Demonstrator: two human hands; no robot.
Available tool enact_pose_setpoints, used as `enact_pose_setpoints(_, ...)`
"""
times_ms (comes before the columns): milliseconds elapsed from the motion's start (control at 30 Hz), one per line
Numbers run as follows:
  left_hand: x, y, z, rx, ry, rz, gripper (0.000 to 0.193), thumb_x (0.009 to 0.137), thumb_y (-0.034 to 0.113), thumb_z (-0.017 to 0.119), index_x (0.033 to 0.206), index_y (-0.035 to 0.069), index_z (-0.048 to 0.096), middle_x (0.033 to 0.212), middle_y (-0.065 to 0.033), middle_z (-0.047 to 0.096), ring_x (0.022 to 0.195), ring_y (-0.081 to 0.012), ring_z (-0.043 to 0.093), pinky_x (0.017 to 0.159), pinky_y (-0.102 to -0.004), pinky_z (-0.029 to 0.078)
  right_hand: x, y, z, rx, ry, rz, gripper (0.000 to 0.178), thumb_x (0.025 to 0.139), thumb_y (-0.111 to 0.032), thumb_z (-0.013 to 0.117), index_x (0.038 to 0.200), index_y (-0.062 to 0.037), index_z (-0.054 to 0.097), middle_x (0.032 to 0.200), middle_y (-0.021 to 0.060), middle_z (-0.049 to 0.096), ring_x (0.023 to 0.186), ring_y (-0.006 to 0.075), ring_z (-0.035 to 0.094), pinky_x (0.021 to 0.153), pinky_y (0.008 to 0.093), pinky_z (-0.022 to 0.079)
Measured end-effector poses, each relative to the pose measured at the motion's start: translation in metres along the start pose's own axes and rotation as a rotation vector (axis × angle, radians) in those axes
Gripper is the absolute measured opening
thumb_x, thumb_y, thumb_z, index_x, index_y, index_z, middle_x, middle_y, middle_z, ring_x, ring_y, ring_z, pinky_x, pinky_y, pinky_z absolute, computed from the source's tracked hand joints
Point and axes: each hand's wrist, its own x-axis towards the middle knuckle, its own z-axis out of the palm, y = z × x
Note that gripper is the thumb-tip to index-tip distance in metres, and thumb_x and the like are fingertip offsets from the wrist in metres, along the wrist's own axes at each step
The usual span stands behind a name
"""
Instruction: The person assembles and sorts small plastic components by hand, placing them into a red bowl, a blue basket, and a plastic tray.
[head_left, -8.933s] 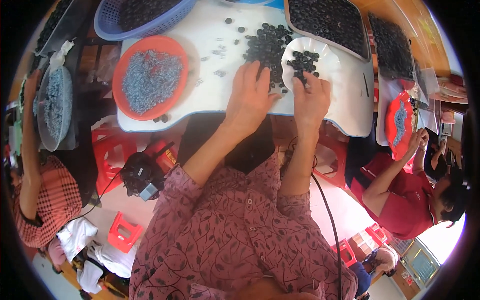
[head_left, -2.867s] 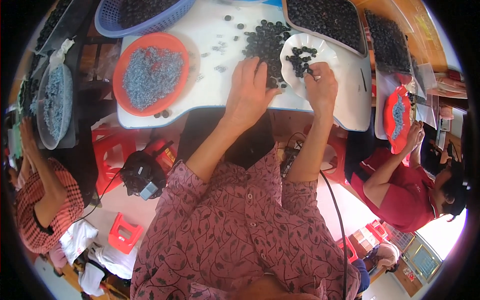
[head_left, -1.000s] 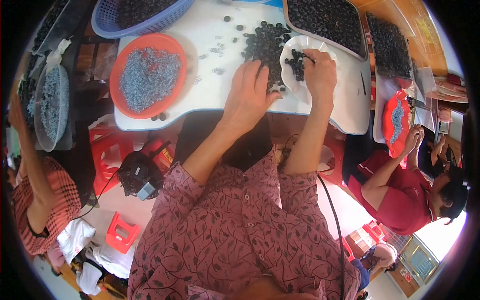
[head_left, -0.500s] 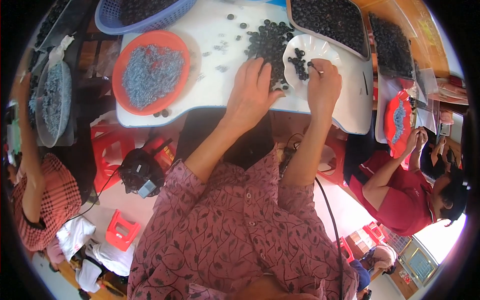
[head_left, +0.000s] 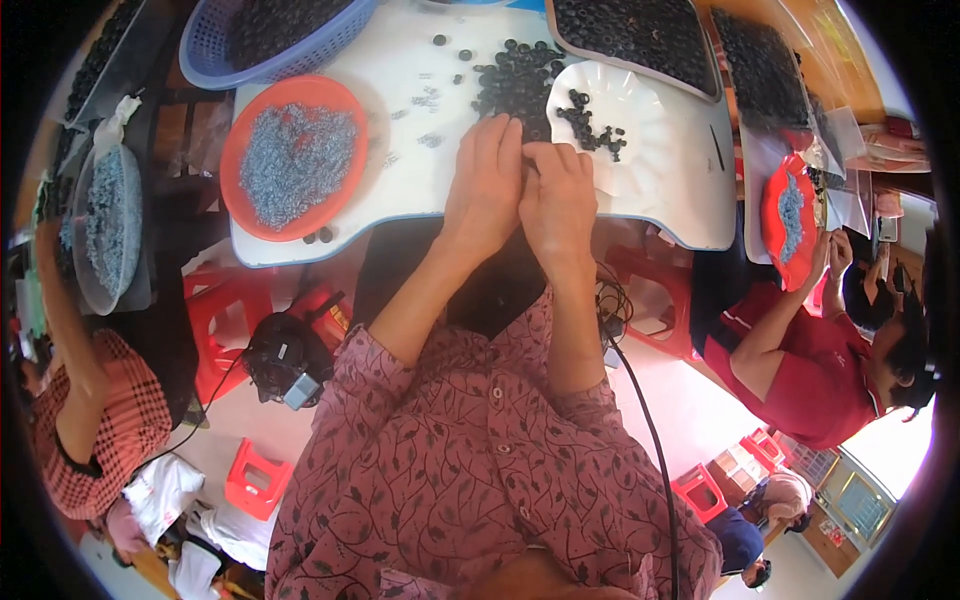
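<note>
My left hand (head_left: 482,185) and my right hand (head_left: 560,200) meet at the near edge of a white table (head_left: 400,195), thumbs side by side. The right fingers are curled and the left fingers lie close together; what they hold, if anything, is hidden. Just beyond them spreads a pile of small black ring-shaped parts (head_left: 510,85). To the right, a white fluted dish (head_left: 632,95) bears several small black pieces (head_left: 590,130). On the left, an orange-red plate (head_left: 232,170) is heaped with bluish clear small parts (head_left: 298,165).
A blue basket (head_left: 270,72) and a tray (head_left: 640,62) of black parts stand at the back. Bluish pieces (head_left: 425,100) lie on the tabletop. People sit at both sides, one in a red shirt (head_left: 790,370). Red stools (head_left: 258,480) stand on the floor.
My right hand has left the white dish and come left to meet my left hand. The black pieces on the dish lie more spread out toward the right.
</note>
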Motion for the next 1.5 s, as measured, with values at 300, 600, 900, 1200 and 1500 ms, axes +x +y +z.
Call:
enact_pose_setpoints(300,0.001,0.002,-0.004,0.006,0.009,0.031,0.06,0.076,0.012,0.075,0.126,-0.006,0.049,0.13,-0.023,0.045,0.119,-0.0421,0.045,0.101,-0.0463,0.042,0.003,0.021,-0.014,0.233,0.132,0.156,0.012,0.083,-0.003,0.062,0.095,-0.005,0.067,0.089,0.0136,0.062,0.08,0.0327,0.061,0.073,0.041,0.05)
enact_pose_setpoints(600,0.004,0.002,-0.003,0.039,0.007,0.053,0.071,0.07,0.023,0.081,0.122,-0.011,0.047,0.127,-0.0265,0.043,0.119,-0.0445,0.044,0.1,-0.0487,0.041,0.021,0.073,-0.021,-0.17,0.195,0.138,0.026,0.081,-0.002,0.063,0.104,-0.0107,0.069,0.102,0.0108,0.061,0.097,0.0326,0.055,0.085,0.0419,0.046)
enact_pose_setpoints(900,0.0,0.006,-0.002,0.056,-0.012,0.009,0.069,0.073,0.024,0.08,0.127,-0.006,0.049,0.133,-0.0237,0.042,0.121,-0.0428,0.042,0.102,-0.0472,0.04,0.022,0.083,-0.019,-0.157,0.108,0.15,0.023,0.08,-0.005,0.065,0.102,-0.012,0.07,0.1,0.0084,0.062,0.095,0.0308,0.058,0.083,0.0424,0.045)
enact_pose_setpoints(1200,0.004,0.007,-0.002,0.048,0.024,0.015,0.078,0.07,0.03,0.081,0.127,-0.01,0.046,0.13,-0.0284,0.043,0.118,-0.0452,0.044,0.101,-0.0496,0.039,0.022,0.075,-0.013,-0.188,0.228,0.104,0.02,0.084,-0.005,0.062,0.102,-0.0084,0.068,0.1,0.0106,0.062,0.092,0.0321,0.059,0.081,0.0417,0.046)
enact_pose_setpoints(1500,-0.02,-0.006,-0.018,-0.362,0.342,-0.159,0.042,0.085,0.0,0.057,0.126,-0.007,0.049,0.126,-0.0242,0.049,0.116,-0.0398,0.048,0.101,-0.0438,0.04,0.005,0.023,-0.015,0.169,0.236,0.094,0.019,0.086,-0.004,0.064,0.104,-0.0035,0.068,0.093,0.0137,0.064,0.083,0.0277,0.063,0.075,0.0349,0.05)
